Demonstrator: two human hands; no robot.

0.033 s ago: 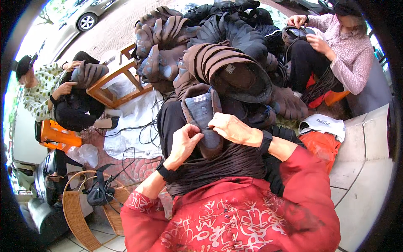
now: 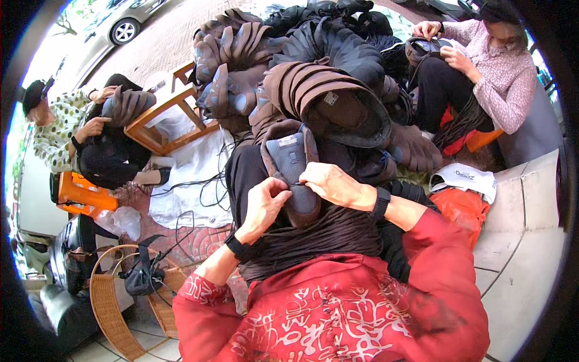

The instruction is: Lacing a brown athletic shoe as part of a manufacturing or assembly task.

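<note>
A brown shoe upper [image 2: 290,216] with a blue-grey mesh tongue [image 2: 286,158] rests on my lap, its collar end pointing away from me. My left hand [image 2: 265,205] is closed in a pinch at its left edge. On the opposite edge, the thumb and fingertips of my right hand [image 2: 335,184] press together on the upper. A short dark strand shows between my fingertips, perhaps a lace, too small to be sure. Across my thighs lies a thick bundle of dark laces [image 2: 313,241].
Stacked shoe uppers [image 2: 329,48] are heaped just ahead. One person works on an upper at far right, another at left beside a wooden stool frame [image 2: 145,137]. A wicker chair [image 2: 111,308], white sheet [image 2: 187,193], orange bag [image 2: 461,211] and white cap [image 2: 463,180] surround me.
</note>
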